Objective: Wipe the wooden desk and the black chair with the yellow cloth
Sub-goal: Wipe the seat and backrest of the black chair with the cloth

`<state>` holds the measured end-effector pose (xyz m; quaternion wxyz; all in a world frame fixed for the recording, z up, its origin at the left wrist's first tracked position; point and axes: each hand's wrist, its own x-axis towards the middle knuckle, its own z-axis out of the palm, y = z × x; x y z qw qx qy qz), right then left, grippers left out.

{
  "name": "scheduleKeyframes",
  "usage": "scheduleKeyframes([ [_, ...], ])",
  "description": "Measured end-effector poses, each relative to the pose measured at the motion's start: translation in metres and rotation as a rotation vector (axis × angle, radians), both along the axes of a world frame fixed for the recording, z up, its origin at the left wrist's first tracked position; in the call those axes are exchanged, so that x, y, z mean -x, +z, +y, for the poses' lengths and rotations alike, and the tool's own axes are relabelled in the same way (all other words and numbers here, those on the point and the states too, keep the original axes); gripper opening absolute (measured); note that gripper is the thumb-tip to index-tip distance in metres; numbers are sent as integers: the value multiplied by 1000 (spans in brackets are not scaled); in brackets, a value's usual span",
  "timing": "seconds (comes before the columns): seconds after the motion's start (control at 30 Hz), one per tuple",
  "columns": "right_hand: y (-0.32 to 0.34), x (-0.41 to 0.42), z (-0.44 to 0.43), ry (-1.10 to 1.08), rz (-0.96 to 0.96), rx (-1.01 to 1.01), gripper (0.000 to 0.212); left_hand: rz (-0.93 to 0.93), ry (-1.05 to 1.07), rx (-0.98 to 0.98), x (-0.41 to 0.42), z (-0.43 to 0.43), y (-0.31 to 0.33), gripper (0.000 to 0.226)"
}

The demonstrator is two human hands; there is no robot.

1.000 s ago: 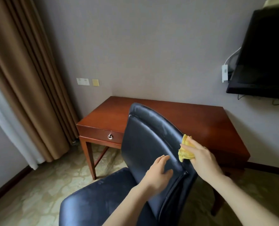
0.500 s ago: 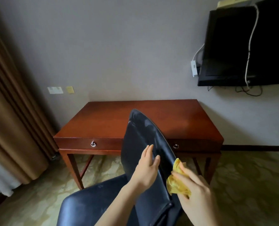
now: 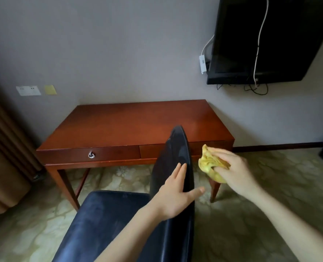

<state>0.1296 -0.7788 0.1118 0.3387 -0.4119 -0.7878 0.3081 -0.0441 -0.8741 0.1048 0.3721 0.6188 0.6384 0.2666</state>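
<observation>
Right grip [image 3: 230, 167] is closed around the yellow cloth [image 3: 209, 161], which is bunched into a ball; the fingers curl over it from above and the back of the hand faces up. It holds the cloth in the air just beside the right edge of the backrest of the black chair [image 3: 177, 148], with a thin gap between cloth and chair. The right forearm comes in from the near right corner and goes up to the left.

Left grip [image 3: 175, 193] is wide and holds nothing. Its fingers [image 3: 180, 171] are straight and together and lie flat on the left face of the backrest. The thumb is spread out to the right, across the narrow edge of the backrest. The left forearm rises from the near middle, above the chair seat.

The backrest is seen almost edge-on and stands between the two hands. The chair is on the near side of the wooden worktop [image 3: 138, 125], which stands against the far wall. A black television [image 3: 260, 35] hangs on the wall at the far right, and a brown curtain [image 3: 1, 157] hangs at the left.
</observation>
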Motion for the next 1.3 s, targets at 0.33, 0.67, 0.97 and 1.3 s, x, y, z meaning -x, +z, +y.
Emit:
scheduleKeyframes([
  [0.33,21,75,119,-72,-590,-80,31,333,-229,-147,15,-75,-16,85],
  [0.67,-13,66,11,-191,-483,16,32,499,-351,-174,50,-132,-13,83],
  [0.97,-25,68,-149,-95,-380,-242,50,610,-403,-205,106,-193,-9,81],
  [1.3,-67,123,-253,-25,-13,-779,28,984,-357,-591,179,-253,2,64],
])
